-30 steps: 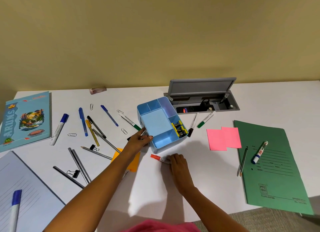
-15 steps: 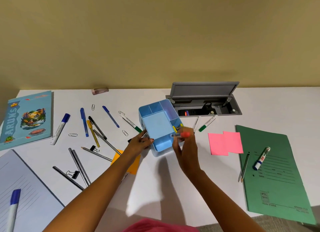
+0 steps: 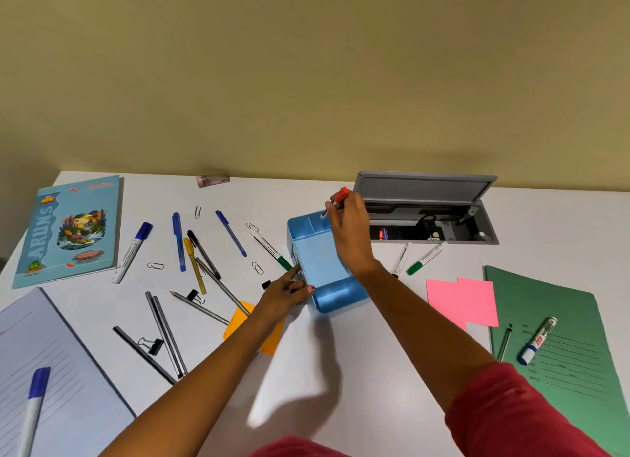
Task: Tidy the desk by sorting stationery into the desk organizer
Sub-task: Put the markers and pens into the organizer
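A light blue desk organizer (image 3: 335, 294) stands mid-desk. My left hand (image 3: 285, 293) rests against its left wall with the fingers fairly straight. My right hand (image 3: 349, 230) reaches over the organizer and pinches a red-capped marker (image 3: 335, 201), held cap up with its lower end over a back compartment. Several pens, pencils and markers (image 3: 201, 252) lie scattered left of the organizer, with paper clips (image 3: 155, 265) and binder clips (image 3: 150, 344) among them. A green marker (image 3: 426, 258) and a black one (image 3: 400, 260) lie to the right.
An open grey cable box (image 3: 426, 214) sits in the desk behind the organizer. Pink sticky notes (image 3: 462, 299), a green folder (image 3: 562, 347) bearing a blue marker (image 3: 538, 340) and a pencil are at right. A notebook (image 3: 68, 231) and lined pad (image 3: 58, 381) lie at left.
My right hand picked the red-capped marker off the desk in front of the organizer, lifted it and carried it over the organizer's back compartments. The left hand stayed at the left wall.
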Demonstrator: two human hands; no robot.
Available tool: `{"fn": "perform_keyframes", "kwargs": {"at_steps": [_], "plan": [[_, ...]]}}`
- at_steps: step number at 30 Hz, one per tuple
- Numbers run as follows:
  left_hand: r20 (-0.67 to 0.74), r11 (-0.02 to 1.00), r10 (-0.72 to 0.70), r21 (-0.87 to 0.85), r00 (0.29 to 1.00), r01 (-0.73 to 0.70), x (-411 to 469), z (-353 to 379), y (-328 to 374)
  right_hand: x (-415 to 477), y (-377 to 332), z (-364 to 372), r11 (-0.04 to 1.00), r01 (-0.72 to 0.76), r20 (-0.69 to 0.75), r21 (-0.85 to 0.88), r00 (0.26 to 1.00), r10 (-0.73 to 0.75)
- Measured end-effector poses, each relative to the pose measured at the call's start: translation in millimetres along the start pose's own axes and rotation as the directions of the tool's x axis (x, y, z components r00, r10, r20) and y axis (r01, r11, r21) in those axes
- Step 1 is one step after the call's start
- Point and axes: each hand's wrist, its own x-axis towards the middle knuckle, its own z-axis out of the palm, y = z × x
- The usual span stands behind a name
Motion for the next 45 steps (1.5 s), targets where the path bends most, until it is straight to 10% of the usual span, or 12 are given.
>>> {"fn": "perform_keyframes", "kwargs": {"at_steps": [31, 40, 45], "plan": [[-0.031, 0.994, 0.005, 0.113, 1.000, -0.001, 2, 1, -5, -14, 3, -1, 0.997, -0.072, -0.014, 0.007, 0.997, 0.072], [-0.020, 0.995, 0.024, 0.092, 0.999, -0.022, -7, 3, -23, -50, -29, 16, 0.978, 0.198, 0.021, -0.059, 0.980, -0.197], [-0.061, 0.988, 0.046, 0.150, 0.997, -0.036, -15, 7, -28, -62, -41, 55, 0.894, 0.374, 0.319, -0.248, 0.903, -0.290]]}}
